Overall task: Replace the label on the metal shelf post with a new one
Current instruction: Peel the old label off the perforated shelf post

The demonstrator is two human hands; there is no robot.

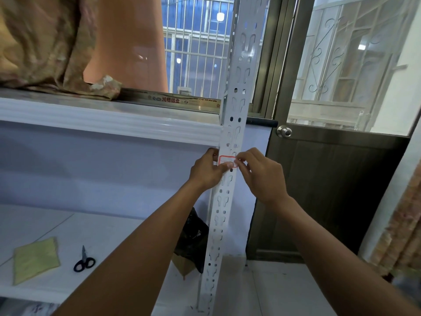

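Left hand: fingers curl round edge of white perforated metal shelf post, thumb pressing red-bordered white paper label, prob. steadying it.
Right hand: fingers pinch label's right edge; peeling or sticking, can't tell.
Label: on post front, just below upper beam.
Shelf: white lower board w/ black-handled scissors, yellow cloth.
Room: brown door right of post; barred window above.

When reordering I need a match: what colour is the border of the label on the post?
Red, on a white label, head view.
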